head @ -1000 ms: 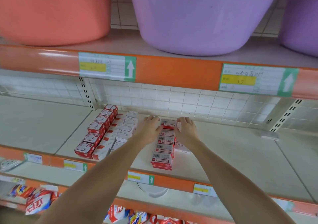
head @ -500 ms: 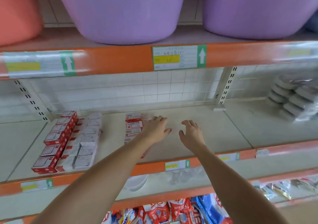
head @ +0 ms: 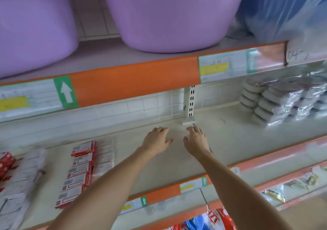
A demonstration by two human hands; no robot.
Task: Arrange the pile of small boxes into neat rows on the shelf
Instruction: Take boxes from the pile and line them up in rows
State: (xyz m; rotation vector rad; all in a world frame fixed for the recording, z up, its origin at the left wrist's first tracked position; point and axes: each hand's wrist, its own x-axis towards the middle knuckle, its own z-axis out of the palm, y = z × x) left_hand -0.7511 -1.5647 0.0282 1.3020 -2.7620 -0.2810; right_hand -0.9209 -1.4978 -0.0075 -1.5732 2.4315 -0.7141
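The small boxes (head: 80, 174) lie flat in a row running from the shelf's front edge toward its back, red-and-white with barcodes, with a paler row (head: 104, 157) pressed against their right side. More boxes (head: 19, 178), blurred, lie in rows further toward the left end of the same shelf (head: 221, 141), some red ones at the far left. Both hands reach over the bare middle of that shelf, well to the right of the boxes and close to the back edge. The left hand (head: 156, 139) has its fingers spread and loose, palm down, holding nothing; the right hand (head: 196, 138) is likewise relaxed and empty, just beside it, near the foot of the slotted upright (head: 191, 100). At the right end of the shelf stand stacks of round packs in clear wrap (head: 283, 100). The shelf above carries purple tubs (head: 169, 15) behind an orange front strip (head: 134, 81) with price labels.
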